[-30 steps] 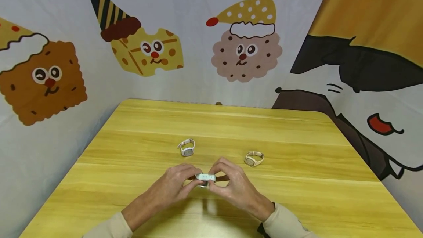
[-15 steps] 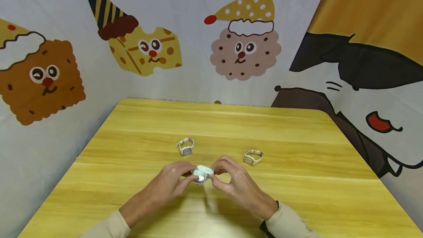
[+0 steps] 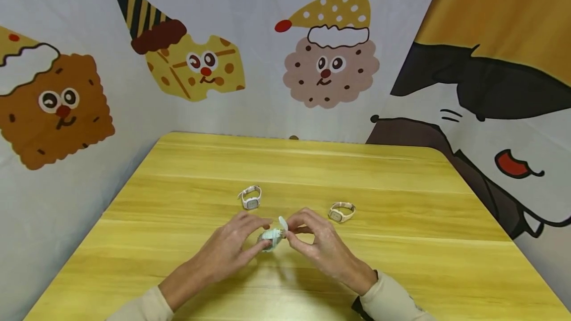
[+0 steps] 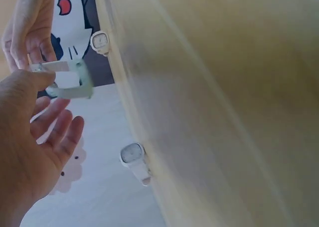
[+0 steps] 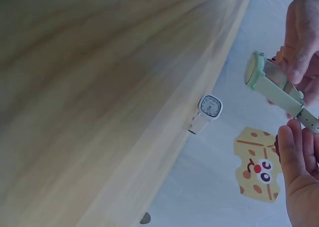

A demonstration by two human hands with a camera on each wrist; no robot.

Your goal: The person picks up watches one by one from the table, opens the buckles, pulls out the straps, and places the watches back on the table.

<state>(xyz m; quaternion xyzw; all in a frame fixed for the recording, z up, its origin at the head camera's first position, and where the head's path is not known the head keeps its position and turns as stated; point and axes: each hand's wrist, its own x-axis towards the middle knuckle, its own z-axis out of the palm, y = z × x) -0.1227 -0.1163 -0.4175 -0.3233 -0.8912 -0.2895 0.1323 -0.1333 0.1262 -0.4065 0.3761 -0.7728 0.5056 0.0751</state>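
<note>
Mint-green watch [image 5: 276, 94] is held above the worktop [image 3: 290, 167], gripped by the left hand [image 3: 232, 242] and pinched at its strap [image 5: 309, 120] by the right hand [image 3: 321, 242]. From the right wrist, its dial [image 5: 250, 70] is shown nearly edge-on, both hands being cut off; from the left, its case is blurred.

The table [image 3: 401, 197], having a yellow wood-grain top and rounded far corners, is supporting a white wristwatch [image 3: 252, 204] and a cream wristwatch [image 3: 336, 216]. In the head view, the white wristwatch is resting left of the cream wristwatch and slightly farther back. Both straps are forming loops.
</note>
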